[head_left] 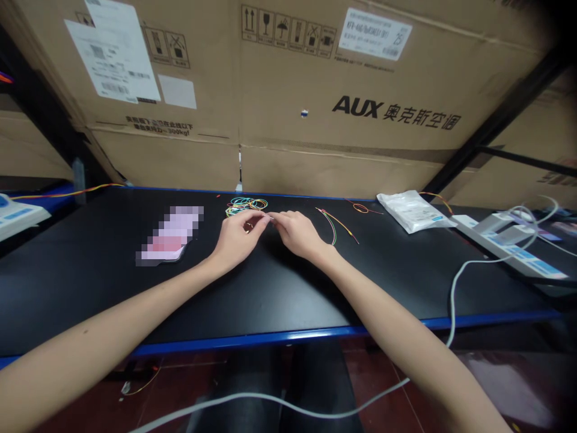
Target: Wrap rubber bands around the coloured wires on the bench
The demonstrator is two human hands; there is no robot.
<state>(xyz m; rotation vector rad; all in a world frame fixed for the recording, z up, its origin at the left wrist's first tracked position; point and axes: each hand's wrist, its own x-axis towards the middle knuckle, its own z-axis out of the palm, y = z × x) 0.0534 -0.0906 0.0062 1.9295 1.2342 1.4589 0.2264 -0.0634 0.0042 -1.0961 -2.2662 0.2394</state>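
My left hand [237, 236] and my right hand [295, 233] meet over the middle of a black table [270, 288], fingertips pinched together. Between them sits something thin and small; I cannot make out what it is. Just behind the hands lies a heap of coiled coloured wires [244, 205]. To the right of my right hand lies a small bundle of straight coloured wires [336, 224]. Both forearms reach in from the near edge.
A blurred pink object [170, 236] lies left of the hands. A white plastic bag [413, 210] and white power strips [509, 243] with a grey cable [455, 288] sit at the right. An orange wire loop [360, 208] lies nearby. Large cardboard boxes [342, 96] wall the back.
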